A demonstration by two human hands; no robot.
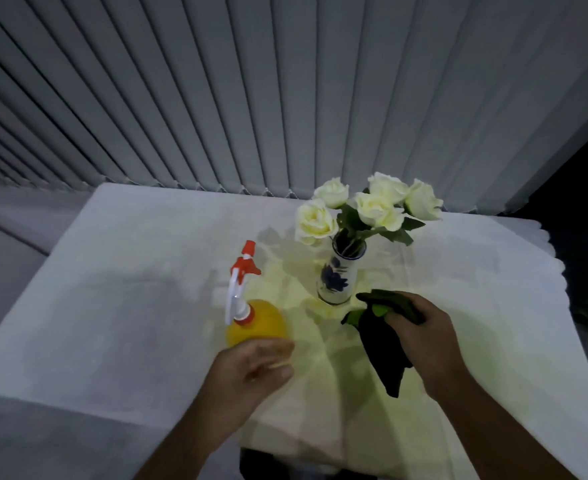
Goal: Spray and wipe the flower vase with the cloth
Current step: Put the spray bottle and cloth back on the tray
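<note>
Dim room — vertical blinds (251,91), cloth-covered table (112,271)

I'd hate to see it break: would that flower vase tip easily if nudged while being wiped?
Probably. The vase is tall and narrow, and the roses spread wide above its mouth, so it looks top-heavy. It seems glazed ceramic, likely slippery when sprayed and fragile.

We see a pale tablecloth (129,271) covering the table, its scalloped edge showing at three o'clock. Grey vertical blinds (251,81) fill the view from nine through twelve to two o'clock. White roses (372,206) cluster at one o'clock from centre.
</note>
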